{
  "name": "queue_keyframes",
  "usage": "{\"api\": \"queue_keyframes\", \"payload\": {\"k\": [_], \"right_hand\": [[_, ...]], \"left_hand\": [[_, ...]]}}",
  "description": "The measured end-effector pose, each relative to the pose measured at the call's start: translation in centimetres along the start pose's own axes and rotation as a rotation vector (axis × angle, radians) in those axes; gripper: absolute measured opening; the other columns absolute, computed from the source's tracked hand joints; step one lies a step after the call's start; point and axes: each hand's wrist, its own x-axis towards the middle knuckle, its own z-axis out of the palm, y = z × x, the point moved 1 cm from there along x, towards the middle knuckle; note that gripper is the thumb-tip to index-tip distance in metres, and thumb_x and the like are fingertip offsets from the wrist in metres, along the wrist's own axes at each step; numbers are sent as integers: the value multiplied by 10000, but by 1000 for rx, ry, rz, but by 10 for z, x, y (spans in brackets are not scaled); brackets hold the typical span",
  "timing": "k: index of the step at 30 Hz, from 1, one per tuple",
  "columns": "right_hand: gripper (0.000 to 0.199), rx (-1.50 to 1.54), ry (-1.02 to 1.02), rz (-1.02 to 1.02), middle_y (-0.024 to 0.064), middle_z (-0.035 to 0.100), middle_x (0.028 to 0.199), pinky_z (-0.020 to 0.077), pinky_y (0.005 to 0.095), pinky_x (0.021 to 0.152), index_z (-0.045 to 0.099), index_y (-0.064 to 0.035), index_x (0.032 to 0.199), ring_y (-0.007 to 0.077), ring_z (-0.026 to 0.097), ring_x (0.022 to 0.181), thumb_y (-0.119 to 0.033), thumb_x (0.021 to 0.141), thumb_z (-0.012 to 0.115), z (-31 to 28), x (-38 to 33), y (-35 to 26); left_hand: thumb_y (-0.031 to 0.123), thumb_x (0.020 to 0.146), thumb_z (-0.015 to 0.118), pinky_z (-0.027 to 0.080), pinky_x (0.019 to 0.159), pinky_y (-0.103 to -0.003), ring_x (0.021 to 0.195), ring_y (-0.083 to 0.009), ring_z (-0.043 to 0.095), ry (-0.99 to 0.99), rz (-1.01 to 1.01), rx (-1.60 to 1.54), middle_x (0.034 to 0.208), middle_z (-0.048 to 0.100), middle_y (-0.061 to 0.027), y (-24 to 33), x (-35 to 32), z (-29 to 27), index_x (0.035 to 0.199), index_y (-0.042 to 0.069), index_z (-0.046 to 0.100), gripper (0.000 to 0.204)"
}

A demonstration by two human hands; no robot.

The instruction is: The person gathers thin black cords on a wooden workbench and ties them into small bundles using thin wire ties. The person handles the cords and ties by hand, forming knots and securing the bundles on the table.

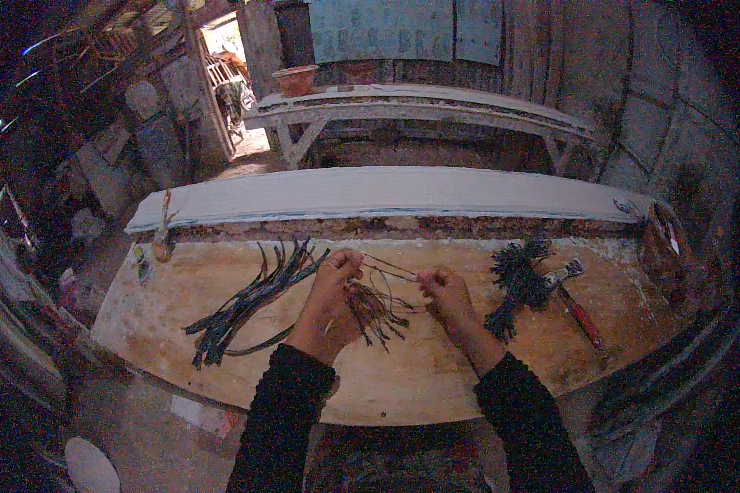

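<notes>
Between left grip [332, 296] and right grip [450, 302], both pinching it, stretches a dark strand [391, 265].

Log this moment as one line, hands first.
left hand: holding dark strip bunch | right hand: pinching thin strand between hands | left side: loose dark strips | right side: dark bundle, red-handled tool

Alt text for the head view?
A person's left hand and right hand hold a dark strand between them over a wooden table, short strips bunched at the left hand. A loose pile of dark strips lies left; a dark bundle and a red-handled tool lie right.
</notes>
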Motion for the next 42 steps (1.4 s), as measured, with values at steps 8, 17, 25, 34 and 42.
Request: {"api": "queue_keyframes", "payload": {"k": [8, 17, 25, 34, 42], "right_hand": [[160, -44, -321, 28, -24, 445, 685, 322, 223, 457, 515, -79, 819, 69, 384, 564, -212, 900, 551, 25, -37, -18], [172, -14, -353, 41, -27, 422, 674, 311, 222, 456, 493, -95, 807, 68, 356, 552, -225, 912, 537, 32, -48, -29], [203, 120, -392, 198, -44, 425, 671, 242, 218, 390, 480, -130, 792, 55, 333, 511, -283, 901, 556, 39, -58, -40], [188, -9, -329, -100, -22, 465, 649, 310, 229, 428, 513, -105, 787, 68, 385, 515, -251, 896, 554, 32, -40, -4], [229, -563, -7, -280, 134, 609, 716, 458, 400, 627, 611, -19, 762, 288, 596, 657, -242, 810, 597, 10, -12, 7]], "left_hand": [[337, 797, 684, 315, 492, -233, 634, -86, 405, 236, -186, -336, 726, 443, 39, 15, -15, 22, 827, 155, 530, 241], [326, 828, 650, 333, 479, -254, 588, -112, 413, 283, -118, -368, 696, 457, 13, 17, -20, 24, 841, 129, 546, 223], [276, 854, 626, 337, 477, -229, 538, -65, 417, 355, 209, 195, 639, 487, 34, -20, 18, -2, 822, 85, 578, 200], [290, 844, 634, 435, 644, -280, 673, -132, 510, 340, 350, 655, 705, 568, -8, 1, 10, -5, 825, 26, 594, 268], [266, 814, 621, 480, 661, -367, 762, -279, 643, 337, 143, 1134, 796, 660, -153, 50, -29, -52, 893, 25, 647, 254]]}}
